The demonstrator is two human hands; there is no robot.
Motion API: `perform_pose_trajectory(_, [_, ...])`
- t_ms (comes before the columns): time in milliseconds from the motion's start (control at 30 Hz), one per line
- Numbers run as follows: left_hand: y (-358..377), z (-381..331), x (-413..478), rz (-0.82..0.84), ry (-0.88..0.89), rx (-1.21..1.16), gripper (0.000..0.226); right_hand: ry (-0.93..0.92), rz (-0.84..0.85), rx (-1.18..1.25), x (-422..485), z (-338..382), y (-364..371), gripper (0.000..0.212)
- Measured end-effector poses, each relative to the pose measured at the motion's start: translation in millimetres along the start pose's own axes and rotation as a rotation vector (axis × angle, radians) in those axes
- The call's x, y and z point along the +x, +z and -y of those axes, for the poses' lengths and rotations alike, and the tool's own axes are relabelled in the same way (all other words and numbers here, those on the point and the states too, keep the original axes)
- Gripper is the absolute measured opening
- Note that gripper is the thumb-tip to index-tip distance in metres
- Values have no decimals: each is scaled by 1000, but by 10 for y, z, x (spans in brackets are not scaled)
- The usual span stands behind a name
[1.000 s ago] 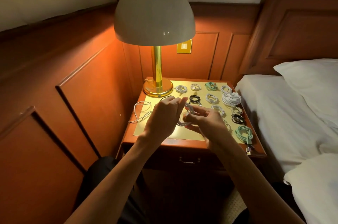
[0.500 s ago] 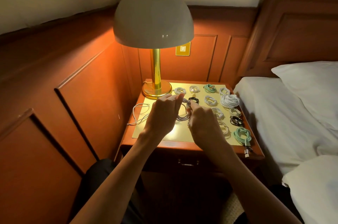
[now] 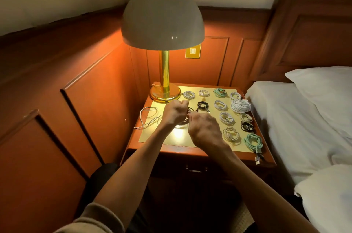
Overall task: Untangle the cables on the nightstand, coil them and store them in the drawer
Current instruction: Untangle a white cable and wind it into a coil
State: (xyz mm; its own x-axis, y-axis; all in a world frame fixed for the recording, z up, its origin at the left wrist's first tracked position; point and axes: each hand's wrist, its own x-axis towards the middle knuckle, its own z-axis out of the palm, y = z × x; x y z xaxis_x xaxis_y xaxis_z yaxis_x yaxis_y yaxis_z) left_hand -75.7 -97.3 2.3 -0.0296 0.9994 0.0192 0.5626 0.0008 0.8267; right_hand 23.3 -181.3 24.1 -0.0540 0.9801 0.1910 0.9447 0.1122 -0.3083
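Observation:
My left hand (image 3: 174, 112) and my right hand (image 3: 204, 130) meet over the middle of the nightstand (image 3: 192, 151), both with fingers curled on a pale coiled cable (image 3: 183, 122) that shows only in slivers between them. A loose white cable (image 3: 148, 117) sprawls at the left of the top. Several coiled cables lie in rows on the right: white coils (image 3: 226, 118), a fat white bundle (image 3: 240, 106), a black coil (image 3: 202, 106), another black coil (image 3: 246, 126), a green coil (image 3: 220, 92) at the back and a green coil (image 3: 254, 142) at the front right. The drawer (image 3: 196, 170) below is closed.
A brass lamp (image 3: 164, 72) with a wide dome shade stands at the back left of the nightstand. Wood panelling runs along the left and behind. The bed (image 3: 297, 118) with white pillows borders the right side. A USB plug (image 3: 258, 161) hangs over the front right edge.
Both hands have sunk closer to the tabletop and drawn together, the right hand turning its back up. The coil, earlier visible between the fingers, is now mostly covered.

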Motion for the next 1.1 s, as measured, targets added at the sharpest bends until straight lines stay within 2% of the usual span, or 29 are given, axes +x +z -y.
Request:
perform_pose_trajectory(100, [8,-19,81,13,11,-31,44,48,68,232,28,-70,-5,38])
perform_pose_trajectory(200, [59,-23,156,21,-6,-90,44,65,69,357,-14,-108,6,37])
perform_pose_trajectory(300, [138,-39,183,50,7,-117,47,71,67,396,-104,-150,22,39])
perform_pose_trajectory(400, [201,-98,161,6,62,-124,56,110,59,450,-133,-216,22,38])
perform_pose_trajectory(567, [303,-127,164,8,70,-79,57,162,61,432,-154,-282,32,37])
perform_pose_trajectory(633, [310,-123,167,46,37,-79,53,167,60,456,-178,-299,34,36])
perform_pose_trajectory(700, [266,-108,131,157,0,-60,46,150,42,514,-218,-319,60,36])
perform_pose_trajectory(800, [147,16,59,452,-188,-167,41,131,-3,470,-311,-386,127,37])
perform_pose_trajectory(833, [110,60,17,473,-224,-196,44,122,-4,432,-332,-411,156,36])
perform_pose_trajectory(1000, [97,179,-111,414,-196,-216,51,186,39,88,-235,-434,260,30])
perform_pose_trajectory(1033, [110,189,-119,394,-188,-224,49,178,29,84,-205,-422,267,35])
perform_pose_trajectory(1100, [117,214,-114,370,-179,-236,46,98,43,72,-155,-396,293,63])
